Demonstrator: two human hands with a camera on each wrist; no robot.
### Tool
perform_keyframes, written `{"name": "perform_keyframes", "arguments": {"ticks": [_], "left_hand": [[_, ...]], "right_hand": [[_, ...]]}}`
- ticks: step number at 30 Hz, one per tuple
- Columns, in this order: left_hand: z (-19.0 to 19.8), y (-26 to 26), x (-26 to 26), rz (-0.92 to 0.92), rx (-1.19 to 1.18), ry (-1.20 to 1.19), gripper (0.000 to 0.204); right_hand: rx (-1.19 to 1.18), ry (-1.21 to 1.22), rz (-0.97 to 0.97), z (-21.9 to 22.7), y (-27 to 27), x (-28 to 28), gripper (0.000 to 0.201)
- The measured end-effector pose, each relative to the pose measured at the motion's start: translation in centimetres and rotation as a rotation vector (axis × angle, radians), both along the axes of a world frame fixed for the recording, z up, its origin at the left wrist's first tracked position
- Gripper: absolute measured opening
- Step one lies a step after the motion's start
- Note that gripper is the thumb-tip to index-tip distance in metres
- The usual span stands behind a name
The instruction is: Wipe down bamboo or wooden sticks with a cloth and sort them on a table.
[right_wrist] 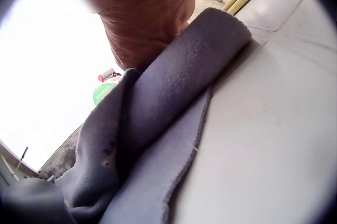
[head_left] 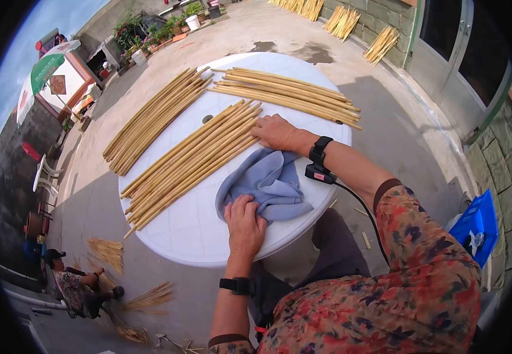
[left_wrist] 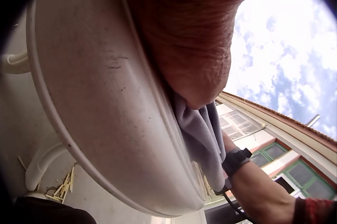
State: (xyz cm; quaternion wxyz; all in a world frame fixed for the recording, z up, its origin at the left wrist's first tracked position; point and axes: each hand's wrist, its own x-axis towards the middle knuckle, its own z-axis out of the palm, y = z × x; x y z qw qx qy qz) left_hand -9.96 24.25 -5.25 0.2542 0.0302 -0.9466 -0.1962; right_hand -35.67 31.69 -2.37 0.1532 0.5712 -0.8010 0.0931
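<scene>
No brand, label or legible writing shows on anything on the round white plastic worktop; the sign under the distant green-and-white parasol is too small to read.

The left hand lies palm down on the crumpled blue-grey fleece cloth, fingers bent into its near fold, close to the worktop's near rim. The left wrist view shows the same cloth pressed between that hand and the worktop, with a flap hanging over the rim.

The right hand rests flat, fingers fairly straight, on the near ends of the middle bundle of pale yellow bamboo canes, just beyond the cloth's far edge. In the right wrist view the cloth lies directly under the hand; the finger position cannot be told there.

A second bundle of like canes overhangs the worktop's left rim, and a third bundle lies across the far side, its tips reaching the right rim.

Bare worktop surface lies left of the cloth towards the near-left rim. A blue plastic crate stands on the ground to the right, and a seated person with loose straw is at the lower left, well apart from the worktop.
</scene>
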Motion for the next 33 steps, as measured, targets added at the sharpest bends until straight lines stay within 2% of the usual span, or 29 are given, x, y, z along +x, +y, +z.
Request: {"name": "perform_keyframes", "arguments": {"ticks": [6,13,20,26,28,33], "left_hand": [[-0.3,-0.3,-0.2,0.021,0.005,0.022,0.024],[-0.3,-0.8,-0.2,-0.009,0.022,0.042,0.023],[-0.8,-1.0,-0.7,-0.022,0.000,0.080,0.023],[-0.7,-1.0,-0.8,-0.045,0.002,0.094,0.022],[-0.7,-1.0,-0.8,-0.033,-0.011,0.112,0.022],[-0.6,-1.2,-0.9,-0.047,-0.024,0.118,0.021]], "right_hand": [[0.053,-0.096,0.059,0.8,0.2,0.6,0.016],[0.148,0.068,0.184,0.7,1.7,0.9,0.012],[0.108,0.050,0.127,-0.2,3.6,1.0,0.010],[-0.018,-0.048,0.087,-0.4,5.1,1.8,0.009],[0.083,-0.040,0.056,-0.1,4.8,2.2,0.009],[0.134,0.047,0.009,0.0,3.4,3.0,0.009]]}}
